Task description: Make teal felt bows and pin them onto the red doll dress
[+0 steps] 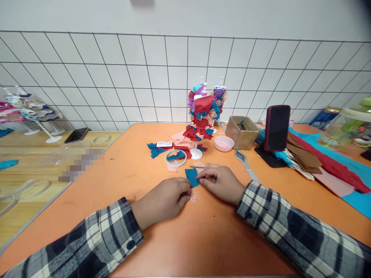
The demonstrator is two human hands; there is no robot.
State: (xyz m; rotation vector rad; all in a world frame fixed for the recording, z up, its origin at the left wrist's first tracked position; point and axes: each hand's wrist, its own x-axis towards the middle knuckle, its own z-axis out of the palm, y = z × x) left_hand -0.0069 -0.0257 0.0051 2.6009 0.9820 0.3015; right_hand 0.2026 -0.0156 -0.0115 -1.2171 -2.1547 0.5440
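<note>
A small blue crepe paper piece (190, 177) lies between my hands on the orange table. My left hand (165, 199) has its fingertips pinched at the paper's lower left edge. Closed fingers of my right hand (222, 181) grip its right edge. Just below, beside my left fingertips, is a pleated pink paper piece (193, 197). A thin metal tool (197, 167) lies above the blue piece, its near end partly hidden by my right hand. Behind it rests a white tape roll (167, 162) with blue scraps inside its ring.
A mini dress form (203, 112) in ruffled red paper stands at the back, near a pink bowl (224, 143), a cardboard box (246, 137) and a small red-and-white box (164, 144). Right are an upright phone (277, 127) and folded crepe paper (333, 158). A wooden table (52, 154) adjoins left.
</note>
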